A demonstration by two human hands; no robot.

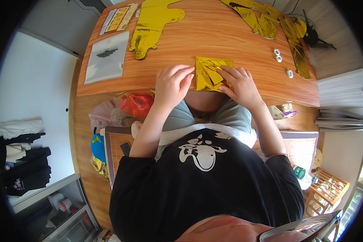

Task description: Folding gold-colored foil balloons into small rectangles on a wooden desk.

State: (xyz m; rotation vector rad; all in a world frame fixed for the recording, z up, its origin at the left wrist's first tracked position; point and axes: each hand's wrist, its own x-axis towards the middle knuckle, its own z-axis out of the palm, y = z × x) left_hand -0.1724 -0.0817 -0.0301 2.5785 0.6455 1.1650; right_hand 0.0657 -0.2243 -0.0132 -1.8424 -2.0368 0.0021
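A folded gold foil balloon (207,76), crinkled and roughly square, lies at the near edge of the wooden table (230,24) in front of me. My right hand (242,86) rests on its right side with the fingers stretched out over the foil. Just left of the folded foil, my left hand (172,85) hovers with bent fingers and the thumb apart, and I see nothing in it. Flat gold foil balloons (153,26) lie farther back at the left, and more gold foil balloons (266,24) lie at the far right.
On the table's left are a clear plastic sleeve (107,58) with a dark piece on it and printed cards (117,18). White tape rolls (277,55) sit at the right, near a black stand (313,37). A red plastic bag (136,105) lies below the table's edge.
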